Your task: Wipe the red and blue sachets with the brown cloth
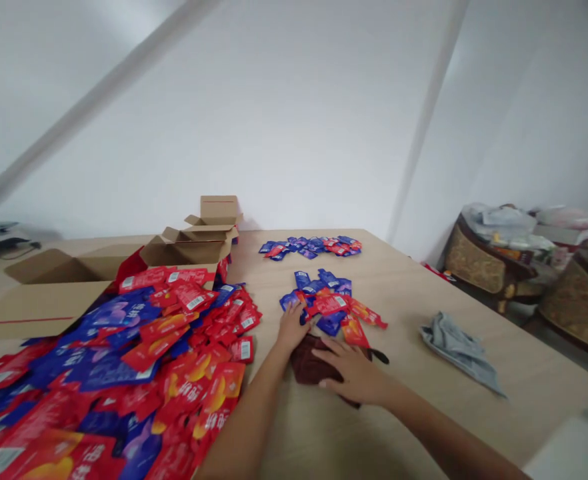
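A dark maroon cloth pouch (306, 363) with a dark strap at its right end lies on the table in front of me. My right hand (355, 371) rests flat on top of it, fingers spread. At the pouch's far left corner is my left hand (291, 328), its fingers stretched forward beside the nearest packets and its thumb held apart. Just beyond the pouch lies a small heap of red, orange and blue snack packets (328, 304). Whether the left fingertips touch a packet is hard to see.
To the left spreads a big pile of red and blue packets (139, 360), with open cardboard boxes (189, 251) behind it. More packets (310, 247) lie at the table's far end. A grey cloth (458, 347) sits on the right. Loaded armchairs (484, 257) stand beyond the table's right edge.
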{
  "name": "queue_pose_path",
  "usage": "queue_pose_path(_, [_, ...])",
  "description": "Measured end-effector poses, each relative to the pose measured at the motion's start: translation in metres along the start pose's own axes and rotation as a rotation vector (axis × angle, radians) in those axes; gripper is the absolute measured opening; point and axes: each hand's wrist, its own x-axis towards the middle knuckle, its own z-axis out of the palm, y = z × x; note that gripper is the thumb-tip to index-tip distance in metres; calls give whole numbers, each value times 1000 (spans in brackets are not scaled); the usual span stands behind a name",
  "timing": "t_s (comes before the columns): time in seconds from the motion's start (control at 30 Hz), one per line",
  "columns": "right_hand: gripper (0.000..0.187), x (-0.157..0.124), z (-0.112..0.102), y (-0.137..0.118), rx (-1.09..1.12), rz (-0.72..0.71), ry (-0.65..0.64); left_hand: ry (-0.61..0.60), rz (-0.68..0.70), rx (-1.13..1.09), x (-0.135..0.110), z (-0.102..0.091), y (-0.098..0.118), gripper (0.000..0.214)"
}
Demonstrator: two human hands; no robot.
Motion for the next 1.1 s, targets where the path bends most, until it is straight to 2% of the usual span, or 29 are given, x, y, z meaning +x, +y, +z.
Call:
queue_pose_path(0.1, [53,-13,20,-23,-141,101,14,-32,18,-43,-7,-7,-4,61])
queue_pose_path(0.2, [49,-11,24,-26,-199,176,32,-5,-11,-21,-8,-18,-8,55])
queue_pose_path(0.3, [44,-13,23,-20,-183,180,60,-27,-72,105,3,-30,-9,66])
queue_pose_path(0.43, [41,-16,24,-5,-155,204,96,-244,-210,291,24,-42,-5,76])
queue_pose_path(0.53, [41,-5,20,15,-181,289,106,-257,-262,325,26,-49,-2,77])
queue_pose_path(0.7, [32,17,4,44,-222,438,157,-191,-306,414,-6,-55,4,76])
queue_pose_path(0.77, [29,15,-1,48,-217,480,206,-150,-294,440,-26,-54,10,71])
queue_pose_path(0.83, [27,6,-4,46,-201,514,308,-123,-264,432,-47,-51,19,68])
queue_pose_path(0.97, [29,-16,-5,18,-125,493,527,-131,-233,314,-83,-41,42,63])
queue_pose_path(1.03, [31,-20,2,-8,-77,408,535,-146,-269,224,-94,-37,51,56])
queue_pose_path(1.1, [35,-18,15,-36,-65,313,474,-160,-292,83,-100,-33,57,47])
